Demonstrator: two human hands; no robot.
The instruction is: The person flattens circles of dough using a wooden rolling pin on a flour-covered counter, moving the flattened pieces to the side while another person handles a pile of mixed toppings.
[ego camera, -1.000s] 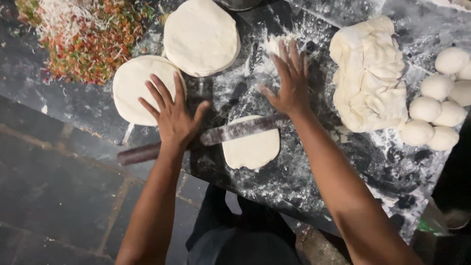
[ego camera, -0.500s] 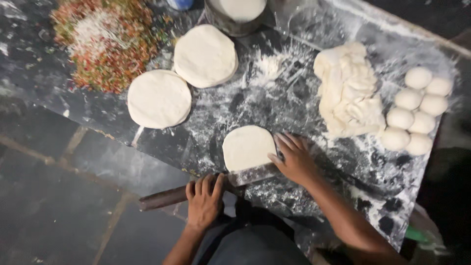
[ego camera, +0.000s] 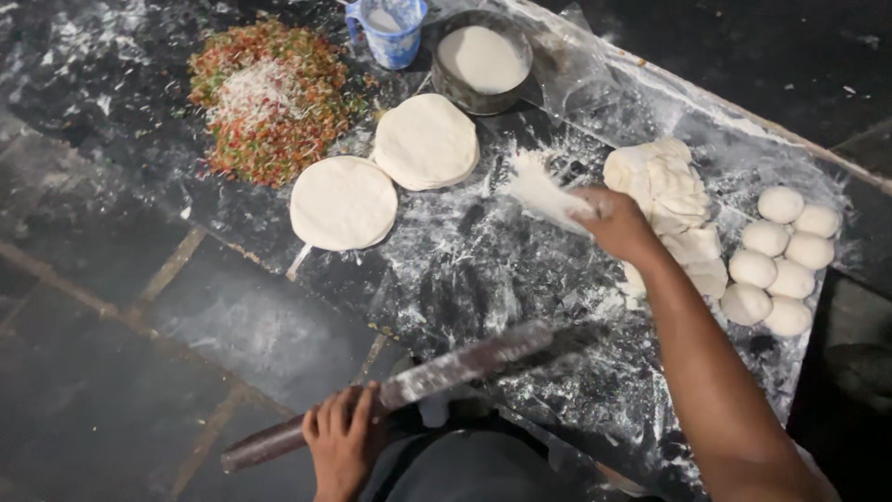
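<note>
The left hand (ego camera: 342, 444) sits low near the body, fingers curled and knuckles up, closed in a grip around a bar. The right arm stretches forward and up from the lower right, forearm bare and nearly straight. The right hand (ego camera: 615, 223) is closed in a pinch at its far end, blurred at the fingertips.

Dark wooden rolling pin (ego camera: 409, 386) flour-dusted; plastic sheet (ego camera: 641, 102) glossy; dough balls (ego camera: 780, 260) smooth.
</note>
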